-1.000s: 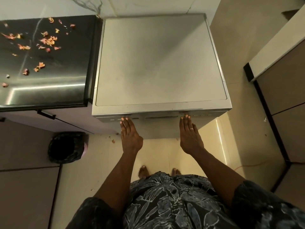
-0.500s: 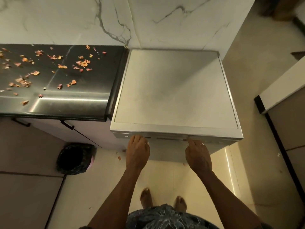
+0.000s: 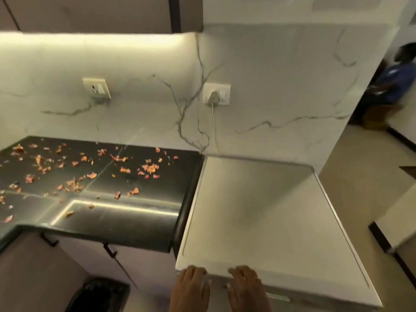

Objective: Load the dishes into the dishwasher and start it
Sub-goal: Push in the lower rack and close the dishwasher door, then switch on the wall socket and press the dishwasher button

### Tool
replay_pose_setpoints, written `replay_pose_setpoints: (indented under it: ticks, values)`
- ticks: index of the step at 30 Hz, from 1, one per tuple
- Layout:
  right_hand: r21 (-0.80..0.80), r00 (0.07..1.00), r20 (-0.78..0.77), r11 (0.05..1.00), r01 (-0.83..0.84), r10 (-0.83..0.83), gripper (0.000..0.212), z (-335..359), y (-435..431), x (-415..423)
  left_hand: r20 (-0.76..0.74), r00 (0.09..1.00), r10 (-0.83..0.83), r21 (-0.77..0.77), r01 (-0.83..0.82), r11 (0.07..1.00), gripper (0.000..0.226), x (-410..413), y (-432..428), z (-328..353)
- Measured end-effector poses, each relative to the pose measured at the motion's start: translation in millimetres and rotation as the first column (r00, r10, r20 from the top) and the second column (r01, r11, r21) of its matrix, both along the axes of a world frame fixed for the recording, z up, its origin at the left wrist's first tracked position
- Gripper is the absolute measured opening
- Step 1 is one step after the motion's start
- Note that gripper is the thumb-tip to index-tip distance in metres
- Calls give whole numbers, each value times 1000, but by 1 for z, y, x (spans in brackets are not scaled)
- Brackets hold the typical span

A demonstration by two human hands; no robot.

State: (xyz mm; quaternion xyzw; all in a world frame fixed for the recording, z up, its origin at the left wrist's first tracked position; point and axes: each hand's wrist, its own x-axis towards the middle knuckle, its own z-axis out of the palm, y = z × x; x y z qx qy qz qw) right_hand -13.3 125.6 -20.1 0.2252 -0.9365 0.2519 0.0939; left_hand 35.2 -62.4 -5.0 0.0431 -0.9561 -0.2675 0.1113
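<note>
Counter point(image 3: 126, 218): dark, littered with orange scraps point(image 3: 148, 168), no dishes showing.
Left hand point(image 3: 191, 287): up at the front lip, hooked or flat I can't tell (too blurred).
Right hand point(image 3: 246, 289): alongside, same doubt, probably sharing the load evenly.
Dishwasher point(image 3: 258, 210): right of the counter, looks closed.

Pale grey dishwasher point(image 3: 258, 212), black counter point(image 3: 126, 212) strewn with perhaps orange-pink petals point(image 3: 148, 168), grey-veined white wall point(image 3: 281, 91).
</note>
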Motion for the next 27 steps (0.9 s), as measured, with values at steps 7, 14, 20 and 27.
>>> replay_pose_setpoints:
  ticks: [7,14,20,27]
  values:
    - [-43,996,-93,999,-1,-3,45,31,-35,-68,-59,994,-96,-55,93,994,47,-60,-37,31]
    - [-88,993,-111,996,34,-44,42,98,-97,-188,-65,992,-109,-167,96,981,61,-164,-69,109]
    - [-81,980,-197,997,-3,-13,42,168,-132,-293,-79,989,-128,-279,102,955,69,-243,-89,165]
    - [128,973,-231,990,54,-23,54,229,-161,-406,-90,986,-140,-290,109,951,74,-310,-106,185]
